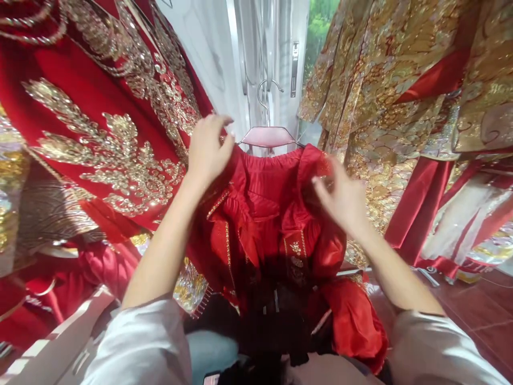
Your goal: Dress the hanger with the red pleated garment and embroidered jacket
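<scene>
A red satin garment (260, 187) with a gathered neckline and gold-trimmed bands hangs in front of me on a wire hanger (267, 136) with a pale pink top. At the garment's left shoulder, my left hand (209, 145) has its thumb and forefinger apart; its other fingers are partly hidden. My right hand (343, 197) is at the right shoulder, blurred by motion, with the thumb stretched away from the fingers. One puffed red sleeve (356, 321) droops toward my lap at the lower right.
A red robe (92, 117) with gold beading hangs close on the left. Gold brocade garments (377, 107) hang on the right above a red tiled floor (476, 305). Behind the hanger stands a pale door frame with a metal lock plate (294, 69). Red fabric (108, 262) lies piled at lower left.
</scene>
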A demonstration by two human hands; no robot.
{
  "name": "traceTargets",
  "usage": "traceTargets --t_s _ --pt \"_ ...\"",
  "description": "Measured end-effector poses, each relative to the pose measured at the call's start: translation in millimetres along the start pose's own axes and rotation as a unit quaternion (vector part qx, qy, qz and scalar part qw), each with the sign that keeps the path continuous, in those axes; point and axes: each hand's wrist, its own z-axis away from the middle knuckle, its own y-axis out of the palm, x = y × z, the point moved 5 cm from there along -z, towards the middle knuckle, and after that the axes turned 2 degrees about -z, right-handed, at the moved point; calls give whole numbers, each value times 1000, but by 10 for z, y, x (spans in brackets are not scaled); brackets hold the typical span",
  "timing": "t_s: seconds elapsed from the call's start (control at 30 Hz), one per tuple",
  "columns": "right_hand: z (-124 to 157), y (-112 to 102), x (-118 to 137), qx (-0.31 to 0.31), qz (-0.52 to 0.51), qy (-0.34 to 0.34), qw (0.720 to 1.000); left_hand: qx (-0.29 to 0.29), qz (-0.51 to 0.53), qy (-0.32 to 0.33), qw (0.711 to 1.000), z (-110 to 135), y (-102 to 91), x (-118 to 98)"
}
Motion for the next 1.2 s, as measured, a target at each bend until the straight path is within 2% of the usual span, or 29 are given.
traceTargets --t_s 0.07,0.13,0.2,0.27,0.33,0.47,0.57,0.67,0.77,0.87,1.03,1.2 --pt "-285 -155 -198 -78 -40 -67 994 58 27 -39 997 103 -5 249" --pt "-565 -69 -295 -52 -81 -149 984 133 56 -42 989 180 78 377" --pt "-768 108 -334 -1 -126 -191 973 161 67 -25 984 218 135 401" --pt "-879 231 -354 25 -179 -193 964 142 64 -13 988 224 141 384" --pt "-930 266 -385 31 -247 -179 952 117 64 -13 991 218 138 373" --pt "-1041 247 -511 80 -396 -151 902 77 85 -39 993 198 188 444" --pt "-1226 279 -585 107 -469 -113 869 57 130 -58 988 190 271 527" --pt "-1457 325 -489 93 -493 -102 859 58 178 -66 980 184 333 577" --pt "-1621 320 -268 72 -482 -131 863 70 207 -67 974 180 350 587" --pt "-1611 262 -182 79 -471 -149 866 63 219 -78 971 192 351 578" --pt "-1357 216 -416 125 -462 -123 870 52 225 -86 969 205 356 526" --pt "-1277 302 -439 105 -473 -131 865 75 223 -82 968 91 352 520"
